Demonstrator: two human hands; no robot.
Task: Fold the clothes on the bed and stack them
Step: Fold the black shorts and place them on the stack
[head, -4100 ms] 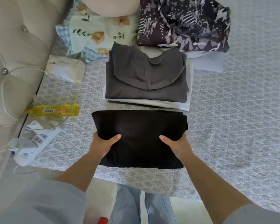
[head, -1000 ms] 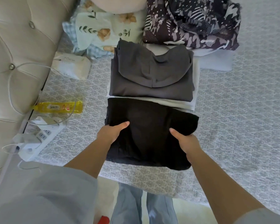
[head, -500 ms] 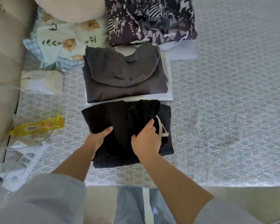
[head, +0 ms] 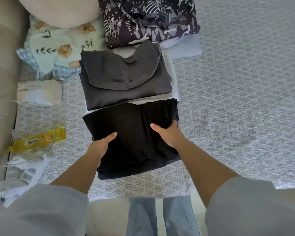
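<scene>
My left hand (head: 99, 147) and right hand (head: 167, 133) grip the folded black garment (head: 131, 133) at frame centre; I should lift it level, keeping both sides pinched, onto the grey stack (head: 124, 82) above.

Both hands on the black garment

Left hand (head: 101, 147) grips the black garment's (head: 131, 133) near-left edge; right hand (head: 167, 133) pinches a fold at its right side, grey shirt (head: 123, 82) just beyond the fingers.

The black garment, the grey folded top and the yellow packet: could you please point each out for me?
black garment (head: 131, 133), head view, on its upper fold between the hands.
grey folded top (head: 126, 89), head view, on its middle.
yellow packet (head: 36, 141), head view, on its printed label.
</scene>
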